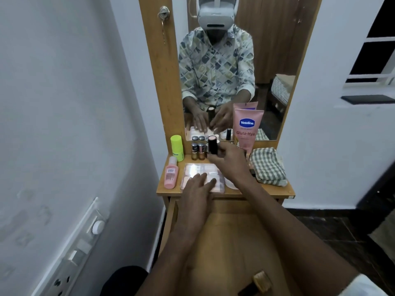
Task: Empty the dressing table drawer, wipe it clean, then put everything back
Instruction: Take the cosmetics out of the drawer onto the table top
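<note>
The wooden drawer (230, 242) is pulled out below the dressing table top (277, 190), and its visible floor holds nothing. My left hand (199, 183) rests flat, fingers straight, on a clear packet of pink pads (197, 168) lying on the table top. My right hand (229, 160) reaches further back and holds an upright black tube with a pink cap (212, 145) between thumb and fingers, in front of the mirror.
On the table top stand a green bottle (177, 147), a pink bottle (171, 174), small nail polish bottles (197, 150), a pink Vaseline tube (248, 129) and a folded checked cloth (268, 166). A white wall with a switch panel (85, 244) is at the left.
</note>
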Motion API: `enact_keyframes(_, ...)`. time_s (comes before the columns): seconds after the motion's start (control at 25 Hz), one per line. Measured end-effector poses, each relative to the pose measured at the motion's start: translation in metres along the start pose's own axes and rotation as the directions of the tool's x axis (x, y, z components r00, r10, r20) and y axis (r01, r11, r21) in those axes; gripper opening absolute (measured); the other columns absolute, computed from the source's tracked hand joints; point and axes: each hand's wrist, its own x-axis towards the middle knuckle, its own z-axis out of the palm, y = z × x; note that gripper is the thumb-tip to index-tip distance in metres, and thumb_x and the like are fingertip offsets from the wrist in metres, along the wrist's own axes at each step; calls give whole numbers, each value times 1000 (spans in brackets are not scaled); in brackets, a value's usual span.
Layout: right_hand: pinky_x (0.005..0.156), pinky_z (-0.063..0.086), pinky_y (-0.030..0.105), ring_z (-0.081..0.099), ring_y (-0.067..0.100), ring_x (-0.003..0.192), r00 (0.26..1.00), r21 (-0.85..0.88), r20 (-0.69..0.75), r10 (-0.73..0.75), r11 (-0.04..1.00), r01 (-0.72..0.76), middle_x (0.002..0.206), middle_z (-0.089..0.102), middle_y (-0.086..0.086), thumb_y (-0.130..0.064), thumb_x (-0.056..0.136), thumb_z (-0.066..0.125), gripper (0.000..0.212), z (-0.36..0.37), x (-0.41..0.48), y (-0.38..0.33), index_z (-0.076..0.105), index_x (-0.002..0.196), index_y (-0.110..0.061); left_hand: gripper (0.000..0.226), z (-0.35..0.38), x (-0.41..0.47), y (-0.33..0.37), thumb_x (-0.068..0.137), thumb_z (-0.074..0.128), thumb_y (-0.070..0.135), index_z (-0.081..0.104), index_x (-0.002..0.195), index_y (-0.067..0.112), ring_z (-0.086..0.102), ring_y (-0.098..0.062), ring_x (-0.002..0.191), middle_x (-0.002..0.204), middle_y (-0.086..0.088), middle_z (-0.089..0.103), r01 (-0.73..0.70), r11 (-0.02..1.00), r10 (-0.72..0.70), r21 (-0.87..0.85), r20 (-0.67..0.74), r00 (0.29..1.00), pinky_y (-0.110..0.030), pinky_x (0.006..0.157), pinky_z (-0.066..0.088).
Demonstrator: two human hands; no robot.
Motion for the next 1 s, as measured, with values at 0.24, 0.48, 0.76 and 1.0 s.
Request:
enact_keyframes(0.24,68,53,33,66,18,77,997,-32,76,-3,999,6,83,73,3,-17,71,78,21,60,28,-19,70,90,-12,54,12,1,-3,76,78,-1,68,126,15,56,-31,126,136,-13,61,-26,999,28,20,-134,991,-46,97,52)
enact_keyframes(0.48,69,56,38,66,25,81,997,-215,60,50,976,-36,86,70,6,-20,72,75,19,95,39,-20,69,89,-13,47,21,-3,-13,66,86,-2,73,110,4,69,-29,102,111,-16,72,-52,995,36,-84,-187,982,-41,84,60)
enact_keyframes(0.76,68,55,36,65,24,79,990,-302,132,45,953,-3,85,69,5,-21,70,79,23,98,43,-17,67,87,-13,42,33,6,-27,49,82,-17,73,89,-6,73,-36,77,87,-23,73,-105,992,91,-62,-201,975,-47,62,61)
enact_keyframes(1.0,57,48,29,60,12,62,998,-229,33,-59,971,65,68,65,-2,-29,79,72,17,52,23,-37,69,75,-13,48,-7,1,-9,83,64,-2,61,130,8,56,-27,121,133,-13,60,-114,986,89,-122,-195,977,-41,101,49)
